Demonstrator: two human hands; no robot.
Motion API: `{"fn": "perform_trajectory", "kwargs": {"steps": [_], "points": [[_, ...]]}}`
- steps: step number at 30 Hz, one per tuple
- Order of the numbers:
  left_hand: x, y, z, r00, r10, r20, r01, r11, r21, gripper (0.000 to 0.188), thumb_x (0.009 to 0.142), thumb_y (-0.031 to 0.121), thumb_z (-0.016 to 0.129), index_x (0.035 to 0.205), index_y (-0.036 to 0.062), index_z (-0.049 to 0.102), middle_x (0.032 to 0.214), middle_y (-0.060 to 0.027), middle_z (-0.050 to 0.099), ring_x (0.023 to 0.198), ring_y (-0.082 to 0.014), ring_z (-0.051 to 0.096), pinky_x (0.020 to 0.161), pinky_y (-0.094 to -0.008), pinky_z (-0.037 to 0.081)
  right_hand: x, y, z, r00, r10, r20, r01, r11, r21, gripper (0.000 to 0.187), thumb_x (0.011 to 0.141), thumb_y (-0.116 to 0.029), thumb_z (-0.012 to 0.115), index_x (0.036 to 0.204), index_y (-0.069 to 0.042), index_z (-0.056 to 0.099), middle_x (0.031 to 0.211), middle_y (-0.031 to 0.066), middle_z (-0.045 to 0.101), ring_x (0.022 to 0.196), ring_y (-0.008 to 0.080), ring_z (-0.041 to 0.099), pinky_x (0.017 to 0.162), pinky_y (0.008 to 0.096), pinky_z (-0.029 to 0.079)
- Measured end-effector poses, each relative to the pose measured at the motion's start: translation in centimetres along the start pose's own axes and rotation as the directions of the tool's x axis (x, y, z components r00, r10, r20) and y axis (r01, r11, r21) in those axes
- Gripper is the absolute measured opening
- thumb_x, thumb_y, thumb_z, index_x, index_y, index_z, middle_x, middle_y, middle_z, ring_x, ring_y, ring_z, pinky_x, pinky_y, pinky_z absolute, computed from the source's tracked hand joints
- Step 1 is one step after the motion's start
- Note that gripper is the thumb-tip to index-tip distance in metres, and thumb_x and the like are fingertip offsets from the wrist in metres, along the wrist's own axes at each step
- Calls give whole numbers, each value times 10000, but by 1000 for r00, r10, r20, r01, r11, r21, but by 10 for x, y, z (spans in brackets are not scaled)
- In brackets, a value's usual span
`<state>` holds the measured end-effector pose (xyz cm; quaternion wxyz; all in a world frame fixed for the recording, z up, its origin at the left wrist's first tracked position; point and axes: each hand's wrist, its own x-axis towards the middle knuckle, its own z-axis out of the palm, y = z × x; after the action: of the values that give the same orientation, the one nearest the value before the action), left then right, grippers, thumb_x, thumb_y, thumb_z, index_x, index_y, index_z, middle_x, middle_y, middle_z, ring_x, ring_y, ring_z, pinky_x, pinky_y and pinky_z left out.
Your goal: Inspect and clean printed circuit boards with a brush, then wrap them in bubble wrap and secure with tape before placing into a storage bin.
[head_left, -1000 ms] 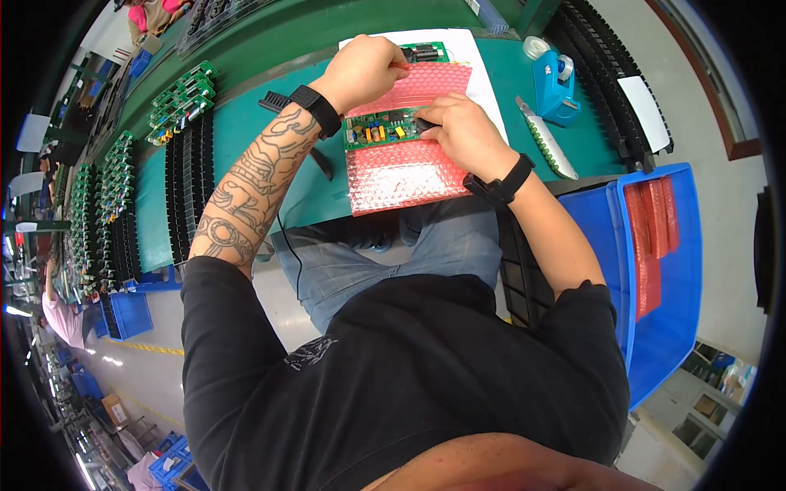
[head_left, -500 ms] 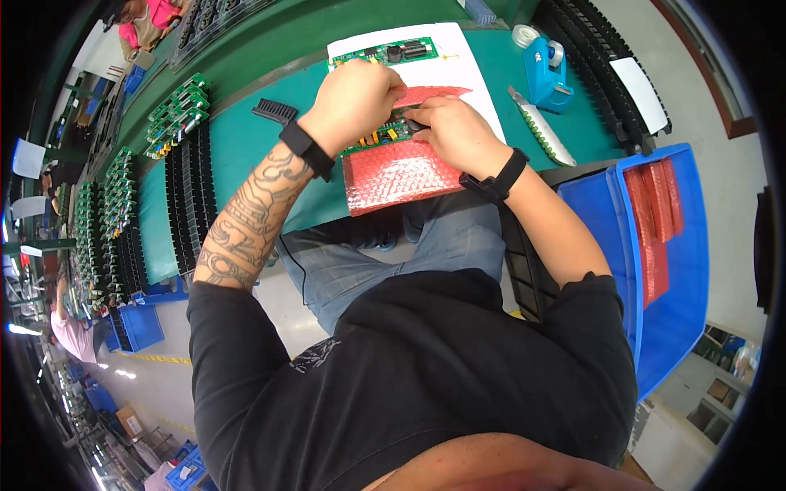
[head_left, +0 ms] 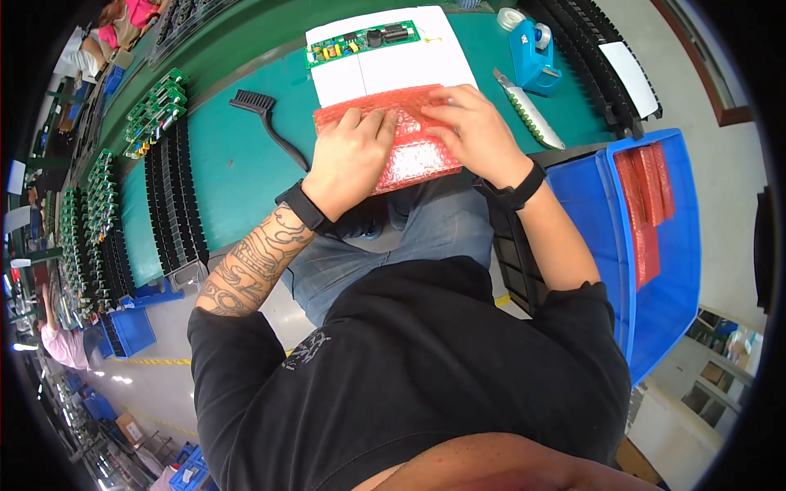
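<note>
A red bubble-wrap sheet (head_left: pixel 409 162) lies folded at the table's front edge, over the lower part of a white sheet. My left hand (head_left: pixel 358 151) rests on its left part, fingers bent down and closed on the wrap. On the right part of the wrap lies my right hand (head_left: pixel 471 131), its fingers spread and touching the surface. Whatever is under the folded wrap is hidden. Beyond the hands, a green circuit board (head_left: pixel 360 45) with black and yellow parts lies on the white sheet (head_left: pixel 340 86).
A black brush (head_left: pixel 268 119) lies left of the wrap. To the right are a utility knife (head_left: pixel 530 114) and a blue tape dispenser (head_left: pixel 532 61). A blue bin (head_left: pixel 667 270) holding red bubble-wrap packets (head_left: pixel 643 192) stands at my right. Racked circuit boards (head_left: pixel 160 110) stand at the left.
The circuit board between my hands is now covered by the folded red wrap. Both hands have come nearer to me, and my right fingers have spread. The brush handle has come into sight.
</note>
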<state>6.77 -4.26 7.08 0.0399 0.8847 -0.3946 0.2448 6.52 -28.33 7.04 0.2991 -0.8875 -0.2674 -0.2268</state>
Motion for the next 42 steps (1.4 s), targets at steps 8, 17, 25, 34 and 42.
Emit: {"fn": "perform_trajectory", "kwargs": {"steps": [8,17,25,34,42], "points": [[-3,-24,-13,993,-78,90,100,954,-282,287,834,207,757,1077,55,747,1000,-93,712,932,-295,645,789,-443,534,12,16,6,987,-19,161,19,1000,1,211,799,-190,843,894,-14,773,1123,128,698,1035,294,655,896,380,541],[24,-52,1,932,-198,304,294,903,-312,297,763,273,840,888,62,671,922,-95,679,952,-335,638,819,-462,515,37,16,21,957,114,265,-94,992,-87,358,767,-221,872,729,-19,580,888,93,598,850,297,612,759,407,512],[17,-62,-2,913,-163,375,308,876,-370,286,752,201,821,892,54,619,942,-114,669,974,-340,642,813,-471,520,29,13,17,952,138,272,-123,990,-73,382,749,-170,873,808,-39,519,900,101,543,912,323,584,768,416,500],[3,-62,1,916,-235,326,358,845,-398,348,760,140,790,1023,43,583,994,-135,686,1011,-367,646,842,-499,519,48,20,0,852,69,519,-70,997,-18,298,769,-110,840,862,-25,569,958,122,584,957,314,599,795,397,501],[6,-58,-8,876,-288,387,422,845,-327,450,767,162,808,1153,58,602,1040,-127,690,1082,-348,638,885,-502,514,171,59,13,886,-43,461,74,996,-50,457,801,-243,838,1139,37,712,1076,209,737,1043,309,710,930,368,546]]}}
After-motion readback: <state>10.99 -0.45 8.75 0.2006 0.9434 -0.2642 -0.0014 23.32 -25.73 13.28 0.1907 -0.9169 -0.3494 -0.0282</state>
